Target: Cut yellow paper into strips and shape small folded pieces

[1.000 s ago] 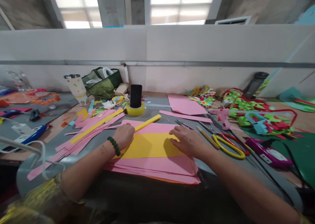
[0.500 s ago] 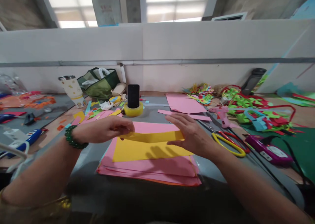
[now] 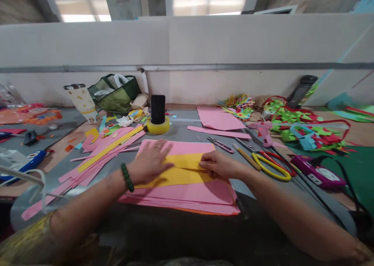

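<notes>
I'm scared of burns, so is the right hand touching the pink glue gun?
Apart. In the head view, grey tabletop shows between the right hand and the pink glue gun.

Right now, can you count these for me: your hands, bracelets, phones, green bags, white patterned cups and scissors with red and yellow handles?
Left hand and right hand: 2
Green bracelet: 1
Phone: 1
Green bag: 1
White patterned cup: 1
Scissors: 1
Total: 7

bare left hand with fingers spread (image 3: 153, 162), palm down, bare right hand with fingertips pinched together (image 3: 217, 164), both forearms angled inward
</notes>
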The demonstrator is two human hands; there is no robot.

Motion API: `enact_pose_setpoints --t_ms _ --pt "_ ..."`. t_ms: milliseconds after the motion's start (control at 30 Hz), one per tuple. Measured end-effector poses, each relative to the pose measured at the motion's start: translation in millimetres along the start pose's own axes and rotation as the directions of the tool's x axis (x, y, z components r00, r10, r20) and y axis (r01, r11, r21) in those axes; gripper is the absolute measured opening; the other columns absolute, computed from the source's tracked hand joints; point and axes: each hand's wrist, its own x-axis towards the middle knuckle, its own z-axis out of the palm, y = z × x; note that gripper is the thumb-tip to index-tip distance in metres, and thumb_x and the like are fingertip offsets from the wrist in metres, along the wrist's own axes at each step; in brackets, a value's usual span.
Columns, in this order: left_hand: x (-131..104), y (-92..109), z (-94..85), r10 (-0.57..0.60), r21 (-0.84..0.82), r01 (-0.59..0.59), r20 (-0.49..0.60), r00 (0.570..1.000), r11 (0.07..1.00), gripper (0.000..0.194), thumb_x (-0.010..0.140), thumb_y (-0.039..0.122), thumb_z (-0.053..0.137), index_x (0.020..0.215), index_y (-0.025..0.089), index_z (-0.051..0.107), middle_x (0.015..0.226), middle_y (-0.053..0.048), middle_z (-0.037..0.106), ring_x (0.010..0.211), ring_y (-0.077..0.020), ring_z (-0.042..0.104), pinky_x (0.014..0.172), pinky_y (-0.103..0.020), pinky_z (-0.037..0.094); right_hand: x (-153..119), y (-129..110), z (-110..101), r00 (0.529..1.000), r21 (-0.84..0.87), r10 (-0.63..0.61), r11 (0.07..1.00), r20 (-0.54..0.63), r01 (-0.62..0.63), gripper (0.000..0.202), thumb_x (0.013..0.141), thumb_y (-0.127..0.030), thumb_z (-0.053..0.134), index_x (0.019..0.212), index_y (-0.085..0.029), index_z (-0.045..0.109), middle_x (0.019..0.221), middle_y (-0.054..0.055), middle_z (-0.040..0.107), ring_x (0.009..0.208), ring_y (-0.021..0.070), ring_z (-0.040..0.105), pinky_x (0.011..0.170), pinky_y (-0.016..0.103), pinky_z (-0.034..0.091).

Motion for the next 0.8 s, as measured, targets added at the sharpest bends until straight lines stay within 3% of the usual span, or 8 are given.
enact_pose_setpoints --t_ms 67,167,300,433,567,800 --pt "-4 22 17.2 0.140 -0.027 -0.138 0.092 0.986 0.990 0.082 0.085 0.069 0.027 0.144 0.012 0.024 0.150 -0.016 0.024 0.139 -0.0295 0.019 0.109 -0.050 0.017 5 0 4 0.998 -0.083 0.020 0.996 -0.062 -0.025 0.033 0.083 -0.044 0.048 0.066 -0.017 0.056 0.056 0.002 0.060 0.049 0.0109 0.051 0.045 0.022 0.033" --pt "-12 34 33.5 0.092 -0.072 -0.081 0.161 0.983 0.994 0.099 0.078 0.078 0.019 0.145 0.006 0.019 0.151 -0.018 0.018 0.141 -0.0286 0.013 0.112 -0.050 0.010 7 1 6 0.996 -0.140 0.021 0.990 -0.086 -0.033 0.032 0.081 -0.042 0.051 0.061 -0.018 0.054 0.053 0.001 0.059 0.047 0.0112 0.050 0.045 0.023 0.029" --pt "-34 11 34.4 -0.187 -0.021 0.191 0.135 0.973 0.981 0.101 0.078 0.079 0.019 0.145 0.003 0.019 0.151 -0.019 0.014 0.141 -0.0299 0.010 0.113 -0.050 0.008 6 3 2 0.997 -0.204 0.054 0.977 -0.062 -0.066 0.034 0.083 -0.045 0.047 0.063 -0.018 0.054 0.053 0.002 0.061 0.049 0.0128 0.054 0.046 0.023 0.030" --pt "-59 -9 32.4 -0.340 -0.019 0.346 0.144 0.929 0.938 0.100 0.078 0.078 0.023 0.146 0.005 0.014 0.153 -0.016 0.007 0.141 -0.0295 0.006 0.112 -0.048 0.015 8 5 1 0.997 -0.184 0.068 0.980 -0.047 -0.076 0.037 0.082 -0.048 0.047 0.061 -0.018 0.054 0.053 0.003 0.063 0.048 0.0128 0.053 0.045 0.023 0.032" --pt "-69 -10 36.7 -0.370 -0.021 0.373 0.101 0.924 0.927 0.099 0.077 0.078 0.029 0.146 0.008 0.018 0.152 -0.018 0.008 0.141 -0.0306 0.005 0.111 -0.047 0.020 6 14 0 0.981 -0.115 0.180 0.976 -0.078 -0.188 0.042 0.076 -0.055 0.053 0.056 -0.018 0.052 0.047 0.001 0.058 0.039 0.0108 0.047 0.039 0.023 0.028" --pt "-72 -14 44.7 -0.339 0.008 0.339 0.056 0.939 0.941 0.086 0.079 0.073 0.037 0.146 0.021 0.024 0.152 -0.018 0.014 0.139 -0.0352 0.009 0.107 -0.051 0.026 -18 43 -2 0.987 0.070 0.109 0.992 -0.117 -0.101 0.034 0.072 -0.047 0.061 0.058 -0.016 0.057 0.049 0.000 0.058 0.043 0.0104 0.049 0.041 0.022 0.032"
